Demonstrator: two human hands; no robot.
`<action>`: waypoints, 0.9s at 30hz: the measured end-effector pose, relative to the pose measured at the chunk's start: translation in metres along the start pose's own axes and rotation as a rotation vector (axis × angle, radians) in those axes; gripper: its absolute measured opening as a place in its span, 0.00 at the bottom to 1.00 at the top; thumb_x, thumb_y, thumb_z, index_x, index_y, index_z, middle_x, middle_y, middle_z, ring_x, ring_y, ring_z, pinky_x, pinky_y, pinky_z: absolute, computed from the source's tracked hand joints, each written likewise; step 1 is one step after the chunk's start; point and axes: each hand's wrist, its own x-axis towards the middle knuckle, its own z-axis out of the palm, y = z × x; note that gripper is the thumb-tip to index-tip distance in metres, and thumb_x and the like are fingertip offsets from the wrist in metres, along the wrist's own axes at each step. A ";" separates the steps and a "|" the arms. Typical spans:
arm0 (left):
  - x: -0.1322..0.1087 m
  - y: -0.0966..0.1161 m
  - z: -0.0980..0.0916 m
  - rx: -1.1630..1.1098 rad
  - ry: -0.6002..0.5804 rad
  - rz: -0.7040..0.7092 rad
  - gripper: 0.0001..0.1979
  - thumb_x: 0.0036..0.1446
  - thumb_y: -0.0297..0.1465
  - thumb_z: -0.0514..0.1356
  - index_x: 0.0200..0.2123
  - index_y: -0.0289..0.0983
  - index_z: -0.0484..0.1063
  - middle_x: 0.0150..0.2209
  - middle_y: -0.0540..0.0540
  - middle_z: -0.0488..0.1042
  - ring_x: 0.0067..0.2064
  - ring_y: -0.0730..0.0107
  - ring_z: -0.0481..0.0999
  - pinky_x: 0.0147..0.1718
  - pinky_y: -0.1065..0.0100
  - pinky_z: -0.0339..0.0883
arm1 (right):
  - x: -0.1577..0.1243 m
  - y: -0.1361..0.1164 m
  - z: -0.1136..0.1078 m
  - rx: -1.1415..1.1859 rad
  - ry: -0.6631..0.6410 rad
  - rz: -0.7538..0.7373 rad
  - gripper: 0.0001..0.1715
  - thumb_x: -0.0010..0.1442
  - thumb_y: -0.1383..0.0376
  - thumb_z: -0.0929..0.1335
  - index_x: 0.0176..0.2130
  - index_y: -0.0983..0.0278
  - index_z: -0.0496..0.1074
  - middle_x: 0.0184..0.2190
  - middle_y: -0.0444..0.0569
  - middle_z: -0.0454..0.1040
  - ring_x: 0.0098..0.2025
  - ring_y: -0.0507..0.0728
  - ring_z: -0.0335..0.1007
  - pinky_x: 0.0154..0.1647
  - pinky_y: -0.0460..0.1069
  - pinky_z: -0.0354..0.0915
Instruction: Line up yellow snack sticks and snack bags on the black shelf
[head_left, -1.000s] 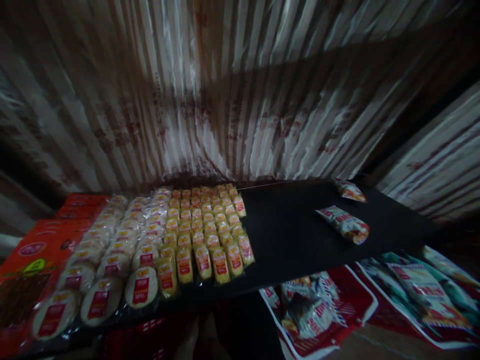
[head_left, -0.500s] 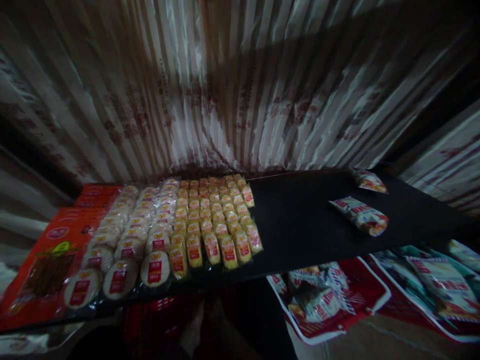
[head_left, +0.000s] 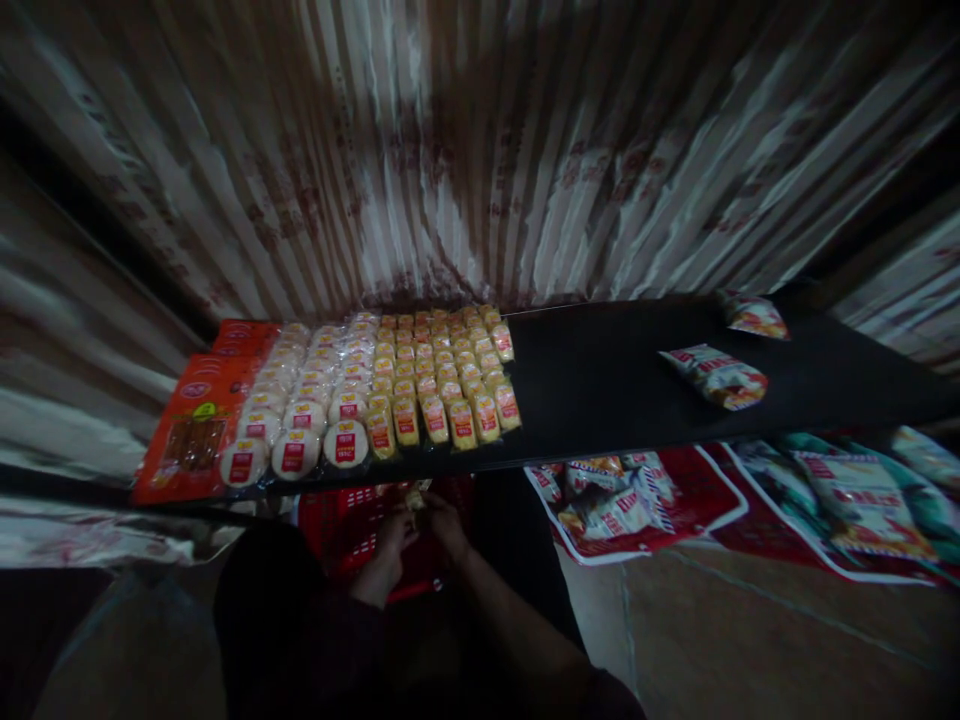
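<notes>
Well, at six o'clock the left hand point(head_left: 388, 552) and the right hand point(head_left: 446, 530), fingers drawn in, pinch a small packet point(head_left: 417, 495) between them over a red basket point(head_left: 337, 530), while bags point(head_left: 615, 508) fill two other baskets point(head_left: 701, 488) at the hands' three o'clock. Beyond, still from the hands, a black shelf point(head_left: 585, 390) bears orange packs point(head_left: 191, 425) at ten, round cakes point(head_left: 295, 455) nearer eleven, yellow rolls point(head_left: 427, 385) at twelve and two more bags point(head_left: 721, 378) at two, with striped sheeting point(head_left: 480, 200) behind.
</notes>
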 end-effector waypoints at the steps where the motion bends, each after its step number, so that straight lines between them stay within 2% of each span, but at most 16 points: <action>1: -0.005 0.001 0.000 -0.007 0.003 0.008 0.05 0.50 0.25 0.59 0.32 0.37 0.72 0.33 0.46 0.77 0.38 0.68 0.77 0.42 0.65 0.69 | -0.004 -0.001 -0.001 0.029 -0.003 -0.005 0.22 0.38 0.67 0.69 0.38 0.63 0.76 0.30 0.46 0.80 0.36 0.58 0.75 0.37 0.49 0.68; 7: -0.033 0.003 0.001 -0.054 0.023 0.047 0.07 0.48 0.20 0.57 0.28 0.37 0.71 0.26 0.50 0.74 0.30 0.72 0.74 0.38 0.67 0.68 | -0.024 0.000 -0.005 0.179 -0.045 -0.029 0.21 0.37 0.63 0.72 0.36 0.63 0.76 0.31 0.47 0.79 0.38 0.60 0.75 0.41 0.52 0.67; 15: -0.052 0.004 0.002 -0.138 0.071 0.097 0.05 0.50 0.23 0.61 0.31 0.37 0.71 0.31 0.48 0.75 0.35 0.71 0.75 0.42 0.65 0.68 | -0.043 -0.007 -0.008 0.324 -0.165 -0.067 0.22 0.34 0.62 0.74 0.35 0.63 0.77 0.34 0.47 0.80 0.40 0.60 0.74 0.45 0.53 0.65; 21: -0.056 0.004 -0.001 -0.173 0.094 0.070 0.02 0.50 0.25 0.60 0.29 0.36 0.73 0.31 0.48 0.76 0.33 0.70 0.75 0.40 0.65 0.68 | -0.051 -0.007 -0.007 0.368 -0.238 -0.072 0.23 0.35 0.59 0.74 0.35 0.66 0.77 0.34 0.50 0.79 0.39 0.60 0.74 0.45 0.52 0.64; 27: -0.050 0.003 -0.007 -0.222 0.128 0.002 0.04 0.50 0.26 0.58 0.31 0.36 0.72 0.27 0.47 0.75 0.31 0.69 0.76 0.36 0.67 0.70 | -0.044 -0.001 -0.008 0.429 -0.234 -0.088 0.24 0.37 0.58 0.73 0.36 0.64 0.76 0.36 0.50 0.79 0.42 0.60 0.73 0.44 0.51 0.64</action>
